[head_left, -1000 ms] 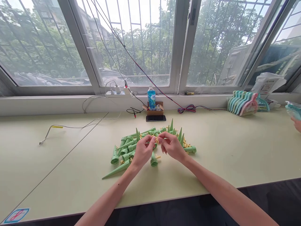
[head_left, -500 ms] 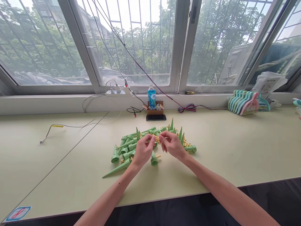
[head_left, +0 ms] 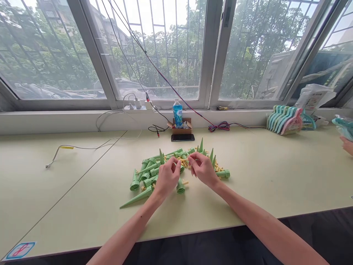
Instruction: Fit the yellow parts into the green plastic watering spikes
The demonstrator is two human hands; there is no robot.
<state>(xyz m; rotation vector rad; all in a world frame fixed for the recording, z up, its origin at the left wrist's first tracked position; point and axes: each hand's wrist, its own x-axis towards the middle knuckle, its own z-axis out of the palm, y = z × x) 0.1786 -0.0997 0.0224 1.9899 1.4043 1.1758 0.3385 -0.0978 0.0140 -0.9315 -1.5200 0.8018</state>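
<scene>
A pile of green plastic cone spikes (head_left: 149,173) mixed with small yellow pieces (head_left: 183,162) lies on the pale green table (head_left: 261,173). My left hand (head_left: 167,178) hovers over the pile with its fingers curled around a green cone, whose round end (head_left: 180,188) pokes out below the palm. Just to its right, my right hand (head_left: 202,168) has its fingertips pinched together on something too small to make out. The two hands are a short gap apart above the yellow pieces.
A blue drink bottle (head_left: 177,114), a small cardboard box (head_left: 182,129) and a dark phone (head_left: 182,137) sit by the window. Cables (head_left: 82,147) trail at the left. Coloured hangers (head_left: 284,119) stand at the right, where another person's hand (head_left: 346,143) holds something teal.
My two hands have drawn slightly apart; before, their fingertips met over the yellow pieces. The other person's hand at the right edge has come back into view.
</scene>
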